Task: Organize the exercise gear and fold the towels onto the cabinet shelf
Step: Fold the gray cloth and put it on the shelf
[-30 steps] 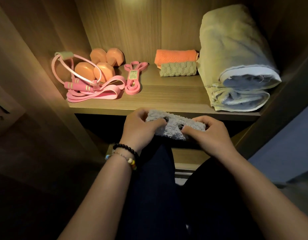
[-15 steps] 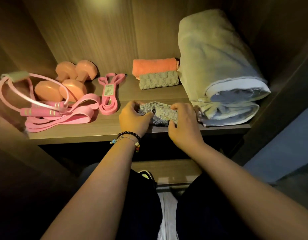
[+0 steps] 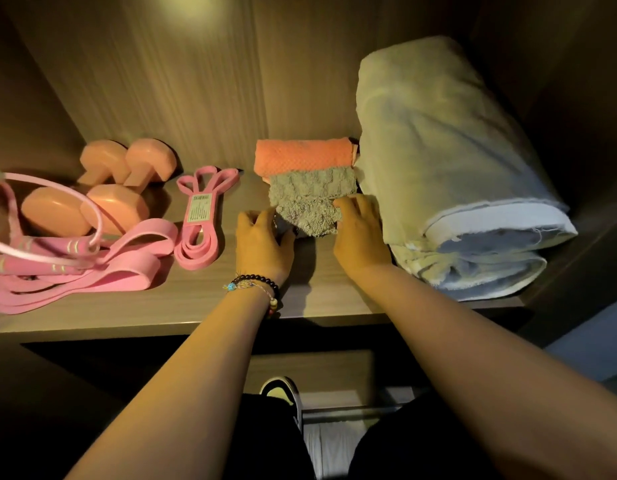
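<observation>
Both hands flank the small grey towel [image 3: 308, 216] on the cabinet shelf [image 3: 203, 299]. We see the left hand [image 3: 263, 242] and right hand [image 3: 360, 230] with curled fingers gripping its ends — likely to keep the fold intact while seating it. It touches the green towel [image 3: 312, 183] in front of the orange towel [image 3: 303, 155], extending the row beside the large rolled towel [image 3: 438, 161]; pink resistance bands [image 3: 92, 265] and dumbbells [image 3: 102, 195] sit apart, left.

Dumbbells [image 3: 102, 188] behind bands [image 3: 92, 261] at shelf [image 3: 196, 306] left; small towels [image 3: 310, 178] centre, seemingly touching rolled towel [image 3: 449, 161] right
</observation>
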